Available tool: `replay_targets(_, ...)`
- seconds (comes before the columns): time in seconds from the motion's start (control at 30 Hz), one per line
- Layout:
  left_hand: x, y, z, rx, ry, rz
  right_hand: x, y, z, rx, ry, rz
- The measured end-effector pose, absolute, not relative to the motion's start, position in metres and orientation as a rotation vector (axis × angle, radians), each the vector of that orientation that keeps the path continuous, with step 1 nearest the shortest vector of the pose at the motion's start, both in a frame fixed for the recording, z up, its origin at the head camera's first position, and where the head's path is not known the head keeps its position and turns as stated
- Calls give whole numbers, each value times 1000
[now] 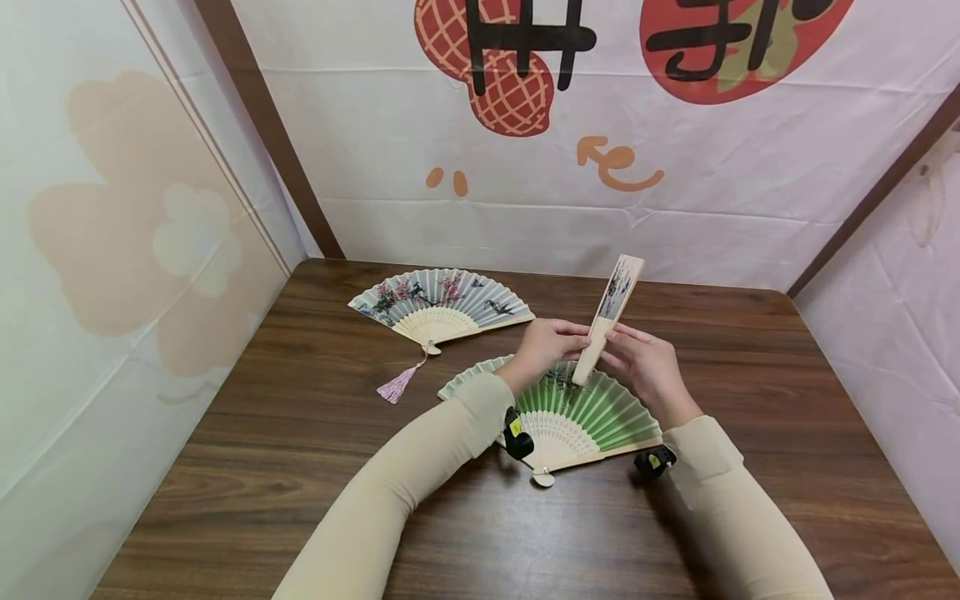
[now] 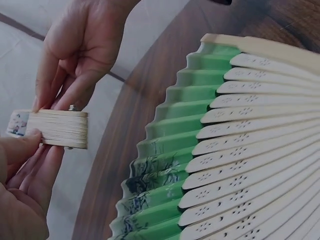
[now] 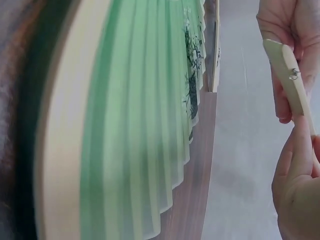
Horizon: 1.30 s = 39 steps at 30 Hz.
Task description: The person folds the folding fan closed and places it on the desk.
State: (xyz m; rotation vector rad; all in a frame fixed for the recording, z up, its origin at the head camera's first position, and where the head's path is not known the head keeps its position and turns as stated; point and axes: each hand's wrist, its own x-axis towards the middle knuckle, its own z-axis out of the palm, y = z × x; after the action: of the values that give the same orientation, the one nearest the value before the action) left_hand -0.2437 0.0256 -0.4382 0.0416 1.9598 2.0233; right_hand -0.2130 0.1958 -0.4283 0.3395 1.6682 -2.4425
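Together, the left hand (image 1: 551, 342) and the right hand (image 1: 645, 362) pinch the lower end of a closed fan (image 1: 609, 317), which tilts up just above an open green fan (image 1: 577, 412) lying on the wooden counter (image 1: 300, 433). A pale blue fan (image 1: 442, 304) with a pink tassel (image 1: 397, 383) lies spread farther back. Spreading the closed one cleanly likely means steadying the rivet end with one hand while the other thumb slides the outer slat sideways.

The closed fan (image 1: 609, 321) stands tilted above an open fan (image 1: 570, 412) on the table (image 1: 300, 467), with another open fan (image 1: 442, 304) behind-left.
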Motion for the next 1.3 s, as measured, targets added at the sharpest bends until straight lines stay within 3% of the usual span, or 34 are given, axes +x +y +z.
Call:
replay_targets(0.57, -250, 32, -444, -125, 1997, 2115, -212, 190, -434, 188, 2005, -2050)
replay_targets(0.93, -257, 51, -445, -204, 2047, 2137, -219, 198, -429, 412, 2052, -2026)
replay_targets(1.3, -263, 76, -438, -273, 2093, 2132, -236, 212, -426, 468, 1973, -2090)
